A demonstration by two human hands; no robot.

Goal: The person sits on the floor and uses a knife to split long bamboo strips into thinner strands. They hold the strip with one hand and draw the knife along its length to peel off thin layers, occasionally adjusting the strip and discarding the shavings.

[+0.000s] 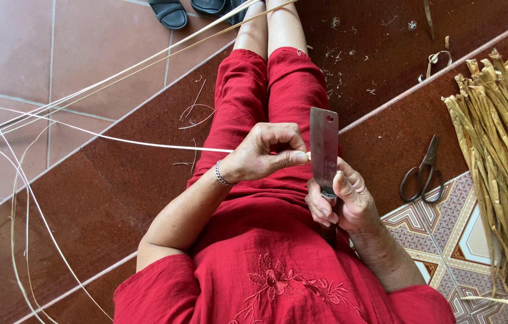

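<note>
My left hand [264,152] pinches a thin pale bamboo strip [146,143] that runs off to the left across the floor. Its end meets the flat steel blade of a cleaver-like knife [324,150], held upright over my lap. My right hand [341,204] grips the knife's handle, thumb up against the base of the blade. I sit in red clothes [272,264] with my legs stretched out ahead.
Long pale strips [104,81] fan over the tiled floor at the left. A thick bundle of dried fibre stalks [503,162] lies at the right, with black scissors [423,171] beside it. Dark sandals [170,13] sit at the top, shavings near my feet.
</note>
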